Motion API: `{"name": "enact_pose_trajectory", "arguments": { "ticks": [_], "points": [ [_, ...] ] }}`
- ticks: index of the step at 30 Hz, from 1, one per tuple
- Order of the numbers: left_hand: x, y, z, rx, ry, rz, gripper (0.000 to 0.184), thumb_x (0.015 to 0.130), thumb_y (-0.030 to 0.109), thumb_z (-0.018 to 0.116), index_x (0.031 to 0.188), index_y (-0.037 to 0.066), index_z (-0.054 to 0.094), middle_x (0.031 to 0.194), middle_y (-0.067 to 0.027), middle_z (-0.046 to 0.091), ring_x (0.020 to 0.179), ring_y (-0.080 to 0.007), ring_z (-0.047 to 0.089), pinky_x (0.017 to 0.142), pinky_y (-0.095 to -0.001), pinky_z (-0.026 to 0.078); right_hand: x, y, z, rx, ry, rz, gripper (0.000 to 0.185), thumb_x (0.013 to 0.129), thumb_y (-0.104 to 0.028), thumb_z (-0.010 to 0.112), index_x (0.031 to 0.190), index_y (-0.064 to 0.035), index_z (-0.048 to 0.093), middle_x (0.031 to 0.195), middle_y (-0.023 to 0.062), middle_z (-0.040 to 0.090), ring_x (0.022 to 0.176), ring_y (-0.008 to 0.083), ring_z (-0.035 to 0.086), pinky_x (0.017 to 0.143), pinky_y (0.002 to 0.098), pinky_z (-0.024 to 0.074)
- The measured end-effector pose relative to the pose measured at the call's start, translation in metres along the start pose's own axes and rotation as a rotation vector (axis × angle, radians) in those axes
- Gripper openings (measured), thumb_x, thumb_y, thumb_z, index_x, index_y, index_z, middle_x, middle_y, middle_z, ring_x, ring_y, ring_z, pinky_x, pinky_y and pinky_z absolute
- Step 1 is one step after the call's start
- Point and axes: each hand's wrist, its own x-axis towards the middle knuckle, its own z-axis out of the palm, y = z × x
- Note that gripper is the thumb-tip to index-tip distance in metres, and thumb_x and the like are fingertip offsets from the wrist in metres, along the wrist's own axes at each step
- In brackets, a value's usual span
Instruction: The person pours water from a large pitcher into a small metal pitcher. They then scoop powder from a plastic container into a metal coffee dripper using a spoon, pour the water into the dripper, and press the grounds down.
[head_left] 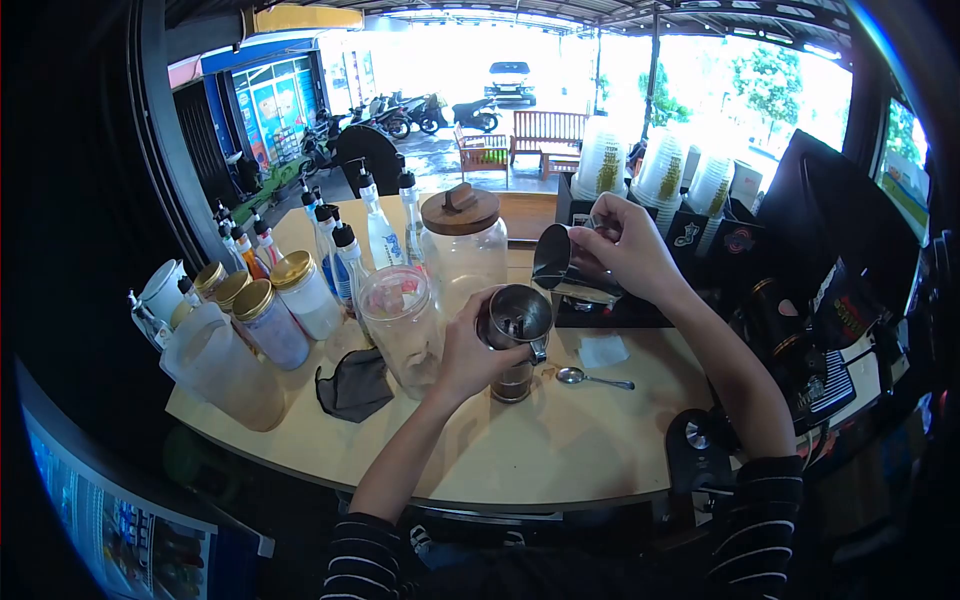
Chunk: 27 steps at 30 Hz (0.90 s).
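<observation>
Near the middle of the wooden counter (pixel 560 460), my left hand (pixel 475 345) is wrapped round a metal cup (pixel 520 312), which sits over a glass (pixel 513 383) with something dark in it. My right hand (pixel 635 245) holds a second metal cup (pixel 555 258) tilted to the left, above and to the right of the first one. The two cups are apart. A spoon (pixel 595 378) lies right of the glass, below a white paper (pixel 603 350).
Left are a clear jar (pixel 400 320), a wooden-lidded jar (pixel 465 245), gold-lidded jars (pixel 305 300), pump bottles (pixel 380 225), a plastic pitcher (pixel 225 370) and a dark cloth (pixel 355 385). Stacked plastic cups (pixel 660 170) stand at the back right; a black device (pixel 697 450) is at the front right.
</observation>
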Motion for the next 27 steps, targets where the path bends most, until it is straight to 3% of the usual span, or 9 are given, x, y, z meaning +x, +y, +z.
{"name": "enact_pose_trajectory", "arguments": {
  "ticks": [13, 19, 27],
  "points": [
    [-0.004, -0.005, 0.006, 0.015, 0.039, 0.007, 0.075, 0.055, 0.015, 0.083, 0.119, -0.001, 0.048, 0.105, -0.0132, 0.064, 0.101, -0.02, 0.062, 0.092, -0.0328, 0.047, 0.002, -0.019, 0.01, -0.019, 0.006, -0.083, 0.03, 0.079, -0.019, 0.069, 0.081, 0.0057, 0.053, 0.068, 0.012, 0.055, 0.063, 0.0157, 0.049, 0.06, 0.0318, 0.0424],
    [-0.005, 0.009, 0.005, 0.01, 0.035, -0.091, 0.078, 0.055, 0.012, 0.082, 0.123, 0.0, 0.046, 0.11, -0.0109, 0.06, 0.106, -0.0197, 0.058, 0.097, -0.0329, 0.042, -0.001, -0.027, 0.009, -0.011, -0.02, -0.071, 0.029, 0.079, -0.019, 0.07, 0.082, 0.0053, 0.054, 0.065, 0.0085, 0.05, 0.062, 0.0137, 0.046, 0.059, 0.0321, 0.0418],
    [-0.003, 0.003, 0.004, 0.044, 0.078, 0.043, 0.074, 0.054, 0.012, 0.083, 0.118, 0.0, 0.048, 0.108, -0.0131, 0.061, 0.103, -0.0208, 0.061, 0.092, -0.0318, 0.048, 0.0, -0.02, 0.004, 0.039, -0.012, -0.066, 0.029, 0.079, -0.019, 0.07, 0.081, 0.0049, 0.053, 0.064, 0.0066, 0.048, 0.061, 0.0125, 0.044, 0.058, 0.031, 0.041]
  ]
}}
